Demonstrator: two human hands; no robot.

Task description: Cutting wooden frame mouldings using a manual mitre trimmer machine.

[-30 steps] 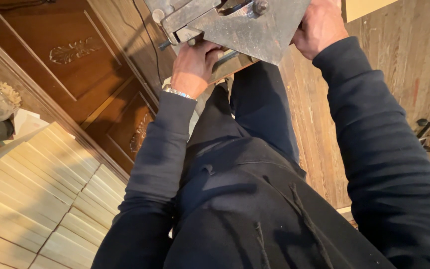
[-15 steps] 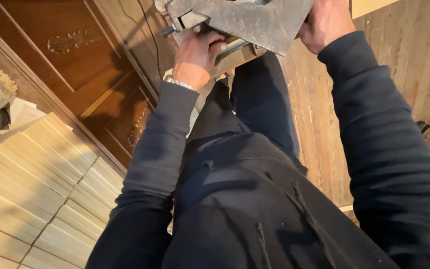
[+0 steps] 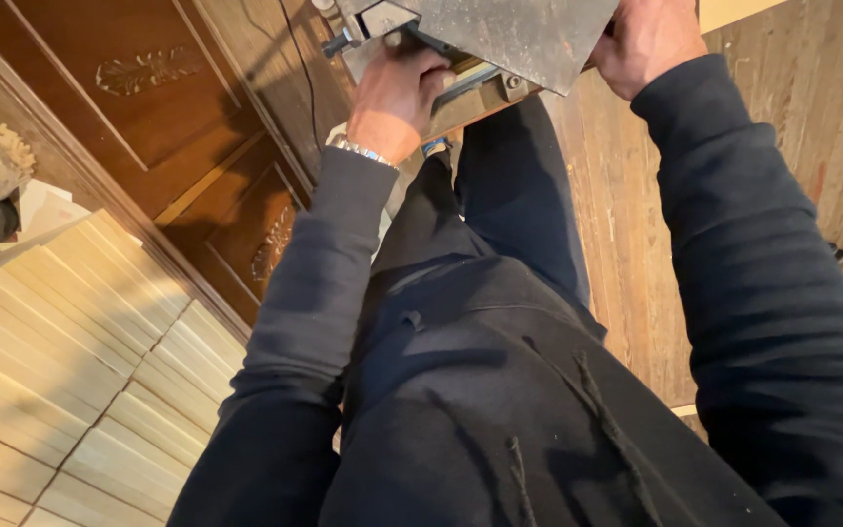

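Both grips are closed on a grey metal tool (image 3: 514,34) held out in front of the body near the top of the view. The left hand (image 3: 392,93) wraps fingers over a bar on its underside, and the right hand (image 3: 641,39) clamps its far edge. The tool has a flat, dull, scuffed steel plate with a bolt and knob at one corner. Below lie worn wooden floorboards (image 3: 626,254), beside them a carved dark wood door (image 3: 139,117) and pale stacked slats (image 3: 60,351).
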